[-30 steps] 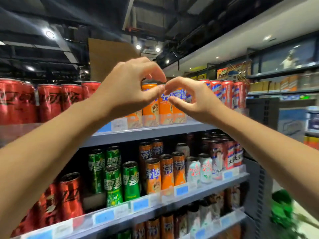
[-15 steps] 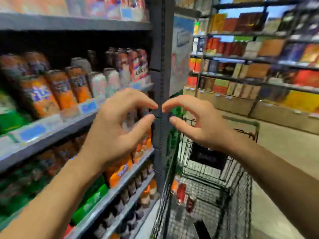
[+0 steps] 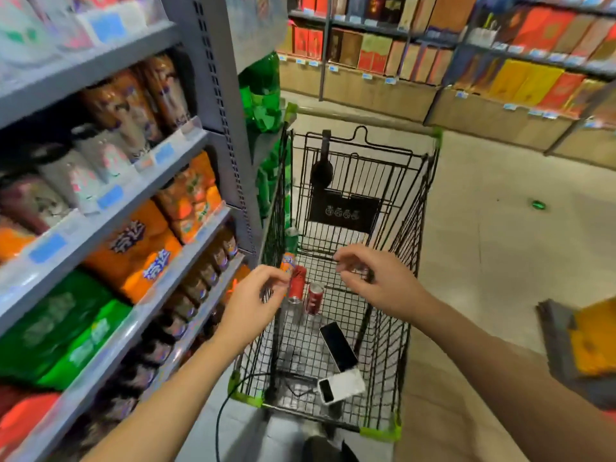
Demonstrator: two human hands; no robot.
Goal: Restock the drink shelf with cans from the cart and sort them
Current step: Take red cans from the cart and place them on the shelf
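A black wire cart (image 3: 418, 208) stands beside the grey drink shelf (image 3: 180, 155). On the cart's floor lie two red cans (image 3: 297, 285) (image 3: 315, 297), with an orange can (image 3: 286, 261) and a green can (image 3: 292, 235) further in. My left hand (image 3: 253, 303) hovers over the cart's left wall, fingers apart, just left of the red cans and holding nothing. My right hand (image 3: 380, 281) hovers above the cart's middle, fingers curled and empty. The shelf holds blurred rows of orange, green, white and dark drinks.
Two phones (image 3: 337, 345) (image 3: 328, 390), a white power bank and a black cable lie at the cart's near end. A green can (image 3: 538, 205) lies on the floor to the right. Shelves of boxed goods (image 3: 500, 61) line the far side. An orange-and-grey object (image 3: 580, 348) sits at right.
My view swung from the top shelf's orange cans down and right to the cart. Both empty hands came down from the shelf to hover over the cans in the cart.
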